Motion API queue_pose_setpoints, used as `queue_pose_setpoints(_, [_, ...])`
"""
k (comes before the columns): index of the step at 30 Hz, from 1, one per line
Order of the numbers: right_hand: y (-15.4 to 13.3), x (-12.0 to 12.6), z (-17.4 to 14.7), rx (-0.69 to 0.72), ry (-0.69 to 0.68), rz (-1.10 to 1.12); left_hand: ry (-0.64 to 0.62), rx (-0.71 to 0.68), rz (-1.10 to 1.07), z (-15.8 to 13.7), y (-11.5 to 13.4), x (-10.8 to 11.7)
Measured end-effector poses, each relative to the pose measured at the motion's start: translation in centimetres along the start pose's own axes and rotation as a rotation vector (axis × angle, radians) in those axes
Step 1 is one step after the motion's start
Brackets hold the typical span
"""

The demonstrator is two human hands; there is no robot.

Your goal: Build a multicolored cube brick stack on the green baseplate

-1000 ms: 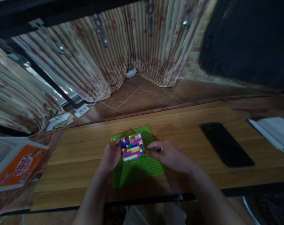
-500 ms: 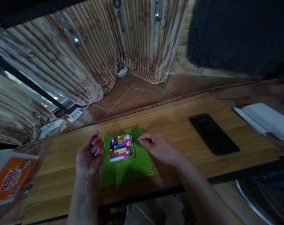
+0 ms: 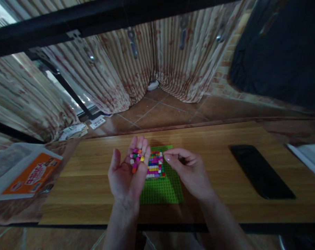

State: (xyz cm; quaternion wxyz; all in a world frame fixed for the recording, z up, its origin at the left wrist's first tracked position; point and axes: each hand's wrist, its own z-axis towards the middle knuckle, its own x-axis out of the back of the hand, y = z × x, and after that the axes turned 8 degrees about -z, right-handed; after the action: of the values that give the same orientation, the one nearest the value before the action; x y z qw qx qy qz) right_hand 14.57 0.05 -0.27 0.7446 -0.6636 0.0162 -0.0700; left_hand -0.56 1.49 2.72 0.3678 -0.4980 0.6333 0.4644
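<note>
My left hand (image 3: pixel 128 173) is palm up with its fingers extended, cradling several small loose building bricks (image 3: pixel 137 159) in pink, orange, yellow and white. It hovers over the left side of a green baseplate (image 3: pixel 162 194) on the table. A multicoloured block of built-up bricks (image 3: pixel 156 165) stands on the baseplate, its left part hidden behind my left fingers. To the block's right, my right hand (image 3: pixel 190 170) has thumb and forefinger pinched together. Whatever may be between those fingertips is too small to make out.
A dark phone (image 3: pixel 261 172) lies on the wooden table (image 3: pixel 90 180) to the right, with white sheets (image 3: pixel 308 158) beyond it. At the left is a clear plastic box (image 3: pixel 24 151) with an orange label. A black bar (image 3: pixel 102 26) crosses above, in front of curtains.
My left hand has uncurled from a loose fist, baring the bricks in its palm. My right hand stays pinched beside the block. The camera view has shifted.
</note>
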Motion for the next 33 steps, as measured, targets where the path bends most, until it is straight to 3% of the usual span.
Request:
queue_pose_setpoints(6, [0.2,-2.5,-0.7,0.087,-0.153,-0.102,-0.046,0.115,-0.011,-0.3,-1.2,0.0])
queue_pose_setpoints(15, [0.1,-2.7,-0.4,0.074,-0.177,-0.218,-0.05,0.149,0.011,0.2,-1.3,0.0])
queue_pose_setpoints(19, [0.2,-1.8,0.2,0.079,-0.099,-0.167,0.0,0.102,-0.008,0.4,-1.1,-0.2])
queue_pose_setpoints(26, [1.3,1.0,2.0,-0.203,0.134,-0.01,0.101,-0.105,-0.03,1.2,1.0,0.1])
queue_pose_setpoints(29, [2.3,1.6,2.3,-0.268,0.141,-0.038,0.123,-0.129,-0.025,1.5,1.4,0.2])
queue_pose_setpoints(33, [3.2,1.8,2.2,-0.241,0.066,-0.217,0.126,-0.126,-0.019,1.7,1.3,0.4])
